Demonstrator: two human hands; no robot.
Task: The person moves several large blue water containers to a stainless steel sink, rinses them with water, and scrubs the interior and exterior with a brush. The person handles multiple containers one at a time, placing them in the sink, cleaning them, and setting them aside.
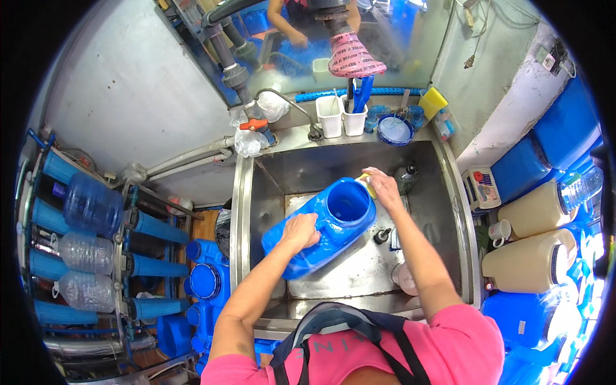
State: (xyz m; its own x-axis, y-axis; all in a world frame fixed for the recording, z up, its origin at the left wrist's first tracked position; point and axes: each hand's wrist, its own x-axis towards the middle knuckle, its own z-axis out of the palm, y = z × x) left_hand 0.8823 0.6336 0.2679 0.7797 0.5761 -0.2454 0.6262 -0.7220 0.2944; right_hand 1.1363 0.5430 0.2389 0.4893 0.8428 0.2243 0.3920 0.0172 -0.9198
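A large blue plastic jug (pixel 330 242) lies tilted over the steel sink (pixel 453 212), its wide round mouth uncovered and turned up toward me. My left hand (pixel 300 232) is closed round the handle on the jug's upper side. At the far right of the mouth, my right hand (pixel 385 189) pinches a yellow sponge (pixel 367 185) against the outside of the rim; its fingertips are partly hidden. Inside the sink, right of the jug, are a small black-topped item (pixel 382 235), a dark bottle (pixel 406 178) and a pinkish round container (pixel 404 278).
On the back ledge stand two white holders (pixel 330 117), a round blue-rimmed lid (pixel 395 129) and a yellow sponge-like block (pixel 433 101). A pink-wrapped pipe end (pixel 357 58) hangs above. Clear bottles (pixel 93 204) fill the left rack; beige jugs (pixel 523 262) crowd the right.
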